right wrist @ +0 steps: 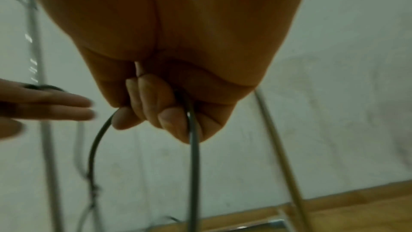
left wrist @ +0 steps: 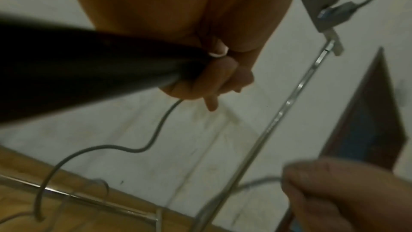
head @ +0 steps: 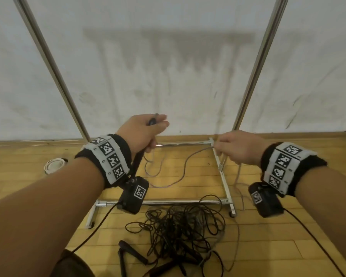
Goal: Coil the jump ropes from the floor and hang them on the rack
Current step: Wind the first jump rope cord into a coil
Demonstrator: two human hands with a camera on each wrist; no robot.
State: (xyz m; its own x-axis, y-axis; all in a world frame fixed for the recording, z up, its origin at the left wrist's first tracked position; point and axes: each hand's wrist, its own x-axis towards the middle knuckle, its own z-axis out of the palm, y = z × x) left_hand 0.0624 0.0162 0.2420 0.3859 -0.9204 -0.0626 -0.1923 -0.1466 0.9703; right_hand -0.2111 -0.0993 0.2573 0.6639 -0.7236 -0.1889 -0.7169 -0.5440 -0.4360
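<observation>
Hands are up in front of the person, over the wooden floor [head: 188, 172]. The left hand [head: 142, 132] grips a black handle [left wrist: 93, 70] of a jump rope. Its fingers [left wrist: 200, 84] are curled tight round the handle, but two of them stick out straight at the top. The gray rope [head: 185, 166] comes out under this hand. It hangs down in loose loops, dips close to the floor, and goes up to the right hand [head: 236, 148].

The right hand pinches the gray rope. Its fingers [right wrist: 151, 101] are bent round it, and the rope runs out on both sides of the hand. One part goes toward the left hand. The other part drops to the floor by the rack.

The rack [head: 224, 176] is shiny metal. Two tall poles lean up by the white wall [head: 168, 66], and its low bars sit on the floor under the hands.

A messy pile of black jump ropes [head: 180, 226] lies on the floor in front of the rack, close to the person. Some black handles [head: 132, 252] lie at the near side of the pile. A small white coil [head: 53, 165] lies on the floor far off to the left, near the wall.

Both wrists wear black bands with square black-and-white marks.
</observation>
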